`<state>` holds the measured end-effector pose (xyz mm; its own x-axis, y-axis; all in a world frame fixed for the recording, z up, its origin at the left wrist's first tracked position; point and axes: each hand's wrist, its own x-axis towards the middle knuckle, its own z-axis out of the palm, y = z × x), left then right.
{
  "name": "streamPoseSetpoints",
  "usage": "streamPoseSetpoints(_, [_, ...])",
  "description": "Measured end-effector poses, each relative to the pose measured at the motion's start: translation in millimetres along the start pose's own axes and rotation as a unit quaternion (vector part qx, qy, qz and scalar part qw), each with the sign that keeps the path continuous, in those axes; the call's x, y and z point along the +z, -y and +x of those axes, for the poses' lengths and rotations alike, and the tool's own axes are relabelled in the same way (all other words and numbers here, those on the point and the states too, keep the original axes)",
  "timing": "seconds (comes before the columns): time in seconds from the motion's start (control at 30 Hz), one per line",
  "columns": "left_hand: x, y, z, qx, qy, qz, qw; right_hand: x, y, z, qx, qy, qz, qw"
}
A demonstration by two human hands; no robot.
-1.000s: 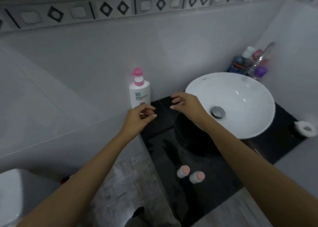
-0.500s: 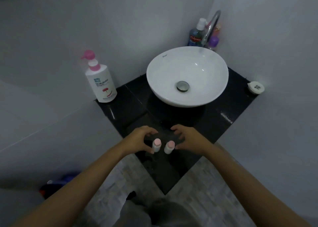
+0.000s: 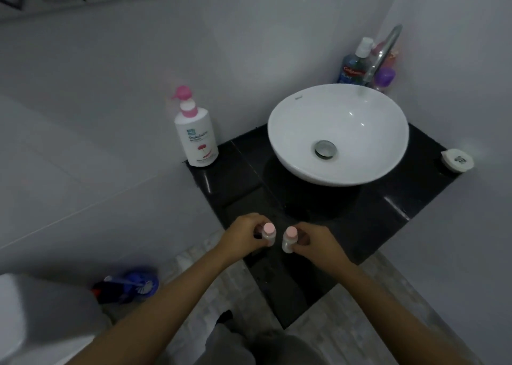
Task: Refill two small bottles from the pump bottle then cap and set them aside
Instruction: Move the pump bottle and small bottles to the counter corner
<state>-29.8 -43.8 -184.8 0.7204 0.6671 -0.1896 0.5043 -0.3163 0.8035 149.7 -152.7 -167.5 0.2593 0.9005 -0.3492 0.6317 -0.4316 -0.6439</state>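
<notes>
Two small white bottles with pink caps stand side by side near the front corner of the black counter point(image 3: 368, 226). My left hand point(image 3: 245, 234) is closed around the left small bottle point(image 3: 269, 233). My right hand point(image 3: 315, 243) grips the right small bottle point(image 3: 289, 240). Both caps are on. The white pump bottle point(image 3: 197, 136) with a pink pump head stands upright at the counter's far left corner against the wall, well beyond both hands.
A white bowl sink point(image 3: 338, 132) with a metal drain fills the counter's middle, a curved tap point(image 3: 383, 54) and several toiletry bottles point(image 3: 353, 65) behind it. A small white dish point(image 3: 457, 159) sits at the right corner. A blue object point(image 3: 130, 287) lies on the floor.
My hands came back from near the pump bottle to the two small bottles and have closed on them. The view tilted down, then settled.
</notes>
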Motion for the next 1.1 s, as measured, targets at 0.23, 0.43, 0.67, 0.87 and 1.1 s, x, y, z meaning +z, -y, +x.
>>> streamPoseSetpoints(0.23, [-67, 19, 18, -0.084, -0.173, 0.009, 0.981, -4, 64, 71, -0.068, -0.016, 0.051, 0.996])
streamPoseSetpoints(0.43, [-106, 37, 46, -0.168, -0.299, -0.063, 0.937, 8, 125, 146, -0.103, -0.002, 0.057, 0.993])
streamPoseSetpoints(0.67, [-121, 59, 74, -0.23, -0.351, -0.064, 0.906, 26, 152, 204, -0.117, -0.002, 0.025, 0.993])
streamPoseSetpoints(0.87, [-124, 70, 83, -0.253, -0.358, -0.071, 0.896, 33, 151, 229, -0.088, 0.005, 0.02, 0.996])
streamPoseSetpoints(1.1, [-121, 73, 91, -0.246, -0.362, -0.063, 0.897, 43, 149, 237, -0.095, 0.02, 0.018, 0.995])
